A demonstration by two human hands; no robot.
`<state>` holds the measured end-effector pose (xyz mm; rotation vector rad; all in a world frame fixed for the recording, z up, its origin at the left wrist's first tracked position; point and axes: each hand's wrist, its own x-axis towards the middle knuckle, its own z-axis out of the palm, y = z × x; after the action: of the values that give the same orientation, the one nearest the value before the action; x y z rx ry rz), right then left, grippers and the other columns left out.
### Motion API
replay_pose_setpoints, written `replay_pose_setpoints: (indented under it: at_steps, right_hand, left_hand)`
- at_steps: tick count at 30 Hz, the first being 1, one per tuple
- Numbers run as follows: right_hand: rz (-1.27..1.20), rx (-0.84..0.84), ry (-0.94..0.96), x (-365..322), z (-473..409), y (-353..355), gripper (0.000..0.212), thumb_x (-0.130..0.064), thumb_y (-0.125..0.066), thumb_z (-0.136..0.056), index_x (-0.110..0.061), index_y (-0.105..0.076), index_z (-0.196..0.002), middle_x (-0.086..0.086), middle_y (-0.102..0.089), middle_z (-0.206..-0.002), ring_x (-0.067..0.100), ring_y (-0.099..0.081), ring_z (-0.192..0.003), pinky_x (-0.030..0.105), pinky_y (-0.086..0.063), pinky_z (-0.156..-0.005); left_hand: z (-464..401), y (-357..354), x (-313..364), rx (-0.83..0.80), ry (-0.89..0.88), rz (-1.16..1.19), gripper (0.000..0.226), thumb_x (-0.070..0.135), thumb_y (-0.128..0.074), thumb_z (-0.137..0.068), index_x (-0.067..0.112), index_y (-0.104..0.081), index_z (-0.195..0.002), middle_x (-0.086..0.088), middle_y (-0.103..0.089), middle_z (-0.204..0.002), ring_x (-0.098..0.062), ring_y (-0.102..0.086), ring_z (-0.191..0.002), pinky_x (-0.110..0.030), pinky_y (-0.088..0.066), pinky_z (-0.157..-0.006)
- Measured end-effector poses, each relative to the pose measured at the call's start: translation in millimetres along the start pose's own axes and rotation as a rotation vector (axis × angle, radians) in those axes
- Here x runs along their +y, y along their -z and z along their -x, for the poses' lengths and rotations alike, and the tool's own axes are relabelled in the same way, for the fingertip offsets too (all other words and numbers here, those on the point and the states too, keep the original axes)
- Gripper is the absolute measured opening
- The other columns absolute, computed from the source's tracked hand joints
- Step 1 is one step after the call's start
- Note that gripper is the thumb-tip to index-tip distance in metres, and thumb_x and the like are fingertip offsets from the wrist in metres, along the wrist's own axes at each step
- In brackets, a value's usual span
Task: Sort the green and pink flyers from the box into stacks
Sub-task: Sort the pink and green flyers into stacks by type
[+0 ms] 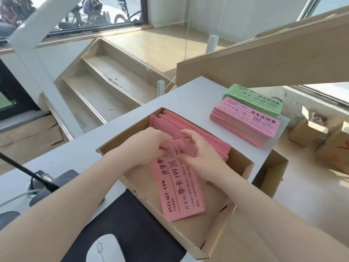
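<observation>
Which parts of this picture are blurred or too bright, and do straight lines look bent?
Head view: the hands, left and right, are a little soft from motion, as is the small print on the pink flyer; the window at right is washed out white by daylight; the wide lens bows the table edge and the stairs.

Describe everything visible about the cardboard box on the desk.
The cardboard box is a shallow, open-topped tray of plain brown corrugated board with frayed, nicked edges. It lies flat on the pale desk, its near corner over a dark mat. Inside, a bundle of pink flyers fills the far end, and one printed pink flyer lies over the bare brown floor. The left hand and right hand reach in, handling flyers.
</observation>
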<state>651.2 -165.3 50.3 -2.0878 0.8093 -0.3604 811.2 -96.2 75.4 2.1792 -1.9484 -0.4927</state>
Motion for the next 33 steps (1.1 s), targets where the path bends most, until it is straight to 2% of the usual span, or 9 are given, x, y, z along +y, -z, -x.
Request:
replay_pose_setpoints:
  at_steps: [3, 5, 9, 12, 15, 19, 24, 29, 33]
  right_hand:
    - [-0.016, 0.001, 0.1, -12, -1, 18, 0.021, -0.015, -0.061, -0.088, -0.024, -0.065, -0.106, -0.004, -0.068, -0.101, 0.008, -0.06, -0.09, 0.027, -0.048, -0.084]
    - [-0.019, 0.066, 0.12, -15, 1, 28, 0.011, -0.012, -0.059, -0.089, -0.016, -0.069, -0.09, 0.01, -0.068, -0.083, 0.016, -0.056, -0.07, 0.026, -0.046, -0.069]
    - [-0.447, 0.266, 0.04, -9, 13, 38, 0.018, -0.008, -0.054, -0.092, -0.017, -0.068, -0.088, 0.006, -0.072, -0.083, 0.022, -0.066, -0.078, 0.035, -0.055, -0.076]
    - [-0.9, 0.368, -0.079, 1, 20, 31, 0.02, -0.002, -0.048, -0.093, -0.015, -0.063, -0.09, 0.0, -0.072, -0.082, 0.018, -0.066, -0.084, 0.04, -0.055, -0.081]
    - [-1.044, 0.364, -0.167, 10, 24, 22, 0.016, -0.003, -0.046, -0.095, -0.009, -0.06, -0.101, 0.005, -0.071, -0.093, 0.016, -0.067, -0.088, 0.035, -0.057, -0.082]
    - [-0.043, 0.391, -0.112, 24, 23, 23, 0.028, -0.015, -0.052, -0.094, -0.017, -0.053, -0.122, -0.004, -0.06, -0.114, 0.0, -0.059, -0.097, 0.016, -0.047, -0.086]
    - [0.713, 0.123, 0.012, 35, 20, 18, 0.042, -0.023, -0.048, -0.096, -0.017, -0.044, -0.137, 0.003, -0.05, -0.133, 0.022, -0.043, -0.12, 0.032, -0.036, -0.102]
    - [0.768, 0.044, 0.086, 28, 21, 5, 0.035, -0.021, -0.044, -0.097, -0.014, -0.047, -0.131, 0.006, -0.049, -0.123, 0.023, -0.048, -0.11, 0.035, -0.045, -0.093]
    - [0.847, -0.287, 0.153, 22, 32, -16, 0.031, -0.021, -0.05, -0.093, -0.017, -0.048, -0.124, 0.005, -0.05, -0.114, 0.026, -0.057, -0.098, 0.037, -0.051, -0.075]
  left_hand:
    - [6, 8, 15, 0.117, -0.066, -0.029, 0.024, 0.028, -0.063, -0.084, 0.023, -0.049, -0.065, 0.01, -0.046, -0.057, -0.003, -0.043, -0.056, -0.03, -0.045, -0.06]
    - [10, 9, 20, 0.248, -0.065, 0.107, 0.013, 0.029, -0.066, -0.082, 0.021, -0.057, -0.075, 0.013, -0.05, -0.059, 0.0, -0.047, -0.055, -0.022, -0.042, -0.055]
    - [17, 5, 13, 0.388, 0.087, 0.649, 0.024, 0.027, -0.072, -0.078, 0.031, -0.055, -0.094, 0.01, -0.071, -0.078, 0.005, -0.064, -0.071, -0.013, -0.047, -0.067]
    - [23, -8, 9, 0.244, 0.118, 0.624, 0.014, 0.026, -0.065, -0.084, 0.036, -0.059, -0.092, 0.012, -0.072, -0.088, 0.0, -0.067, -0.08, -0.027, -0.054, -0.076]
    - [28, -16, 6, 0.236, 0.146, 0.564, 0.009, 0.027, -0.057, -0.09, 0.033, -0.062, -0.092, 0.013, -0.071, -0.086, -0.002, -0.068, -0.074, -0.027, -0.058, -0.07]
    - [27, -18, -6, 0.34, 0.305, 0.412, 0.009, 0.025, -0.052, -0.092, 0.029, -0.059, -0.093, 0.007, -0.068, -0.086, -0.009, -0.067, -0.068, -0.026, -0.055, -0.055]
    - [27, -21, -14, 0.387, 0.523, 0.499, 0.011, 0.023, -0.045, -0.094, 0.017, -0.054, -0.099, 0.0, -0.067, -0.089, -0.011, -0.064, -0.072, -0.027, -0.053, -0.056]
    - [39, -20, -15, 0.507, 0.574, 0.642, 0.011, 0.018, -0.041, -0.095, 0.022, -0.047, -0.104, 0.0, -0.066, -0.097, -0.019, -0.065, -0.085, -0.041, -0.056, -0.071]
    - [55, -14, -11, 0.611, 0.635, 0.679, 0.013, 0.018, -0.039, -0.096, 0.023, -0.046, -0.106, 0.001, -0.067, -0.1, -0.013, -0.065, -0.078, -0.029, -0.049, -0.056]
